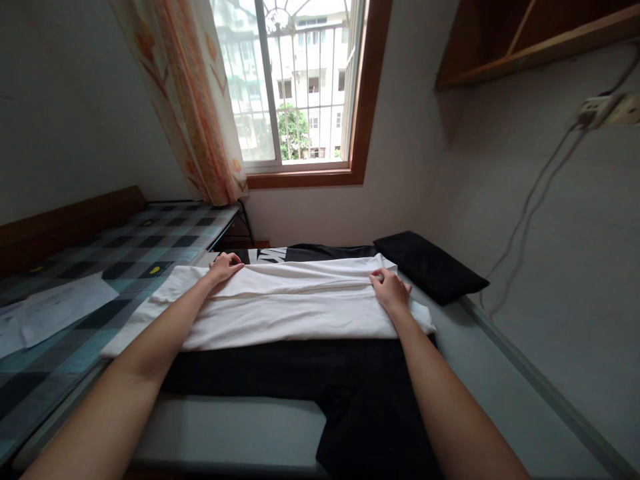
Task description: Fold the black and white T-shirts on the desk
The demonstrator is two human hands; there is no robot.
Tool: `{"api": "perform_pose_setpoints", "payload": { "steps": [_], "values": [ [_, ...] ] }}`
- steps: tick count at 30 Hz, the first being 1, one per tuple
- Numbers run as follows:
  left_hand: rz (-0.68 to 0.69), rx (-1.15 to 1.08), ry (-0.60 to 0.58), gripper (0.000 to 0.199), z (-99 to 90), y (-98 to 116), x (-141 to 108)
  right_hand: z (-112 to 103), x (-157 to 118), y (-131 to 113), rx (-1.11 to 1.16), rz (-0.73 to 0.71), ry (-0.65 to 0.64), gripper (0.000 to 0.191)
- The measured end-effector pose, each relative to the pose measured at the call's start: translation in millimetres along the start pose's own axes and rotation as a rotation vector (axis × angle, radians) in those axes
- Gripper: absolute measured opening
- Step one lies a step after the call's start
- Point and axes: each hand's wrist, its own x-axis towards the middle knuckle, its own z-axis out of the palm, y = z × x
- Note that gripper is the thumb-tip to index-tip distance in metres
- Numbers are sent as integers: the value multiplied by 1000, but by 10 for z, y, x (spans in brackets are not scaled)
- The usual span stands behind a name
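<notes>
A white shirt (pixel 295 313) lies stretched out from left to right, folded lengthwise with a crease along its middle. My left hand (pixel 225 268) is closed on its far edge, towards the left end. At the right end, my right hand (pixel 389 288) pinches the cloth between thumb and fingers. Beneath the shirt, a black garment (pixel 370 400) is spread out, its near part reaching towards me. Behind the shirt shows more black cloth with white lettering (pixel 270 255).
A folded black cloth (pixel 430 267) sits at the right, by the wall. The grey table top (pixel 230 427) carries the clothes. On the left are a checked surface (pixel 180 230) and papers (pixel 60 310). Cables (pixel 530 193) hang from a socket; a shelf (pixel 540 47) juts out above.
</notes>
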Motion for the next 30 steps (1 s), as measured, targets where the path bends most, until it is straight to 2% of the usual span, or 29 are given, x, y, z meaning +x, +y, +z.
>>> {"api": "perform_pose_setpoints", "payload": {
  "steps": [2,4,6,8,9,11,13,15,17,18,20,22,24,27,28,30],
  "values": [
    [18,152,127,29,73,68,-51,0,0,-3,-2,0,2,22],
    [149,174,160,28,144,147,-136,3,2,-3,-4,-2,0,22],
    [326,127,85,34,212,207,-232,8,6,-2,-3,0,-1,22],
    [390,134,-40,44,262,225,-308,13,9,-1,0,2,-4,21],
    [360,171,-94,50,275,217,-333,14,9,0,2,2,-5,21],
    [209,270,-169,62,270,177,-359,13,9,1,5,2,-5,21],
    [42,339,-192,76,232,129,-373,11,7,0,5,2,-5,20],
    [-104,367,-147,84,177,99,-406,8,5,-1,2,1,-7,20],
    [-213,376,-28,87,116,94,-474,7,6,-4,-2,0,-7,20],
    [-223,377,55,84,86,101,-519,6,7,-6,-4,0,-8,21],
    [-115,365,206,71,40,126,-616,5,8,-11,-3,4,-8,21],
    [99,315,244,58,28,159,-699,3,9,-15,-2,5,-10,21],
    [274,246,135,53,60,193,-753,-2,7,-19,1,5,-9,22],
    [379,208,-72,54,146,244,-794,-10,-1,-21,13,10,1,22],
    [395,209,-100,54,166,264,-804,-12,-3,-21,19,12,5,22],
    [434,190,-80,51,176,320,-834,-13,-4,-20,28,13,12,23]
  ]
}}
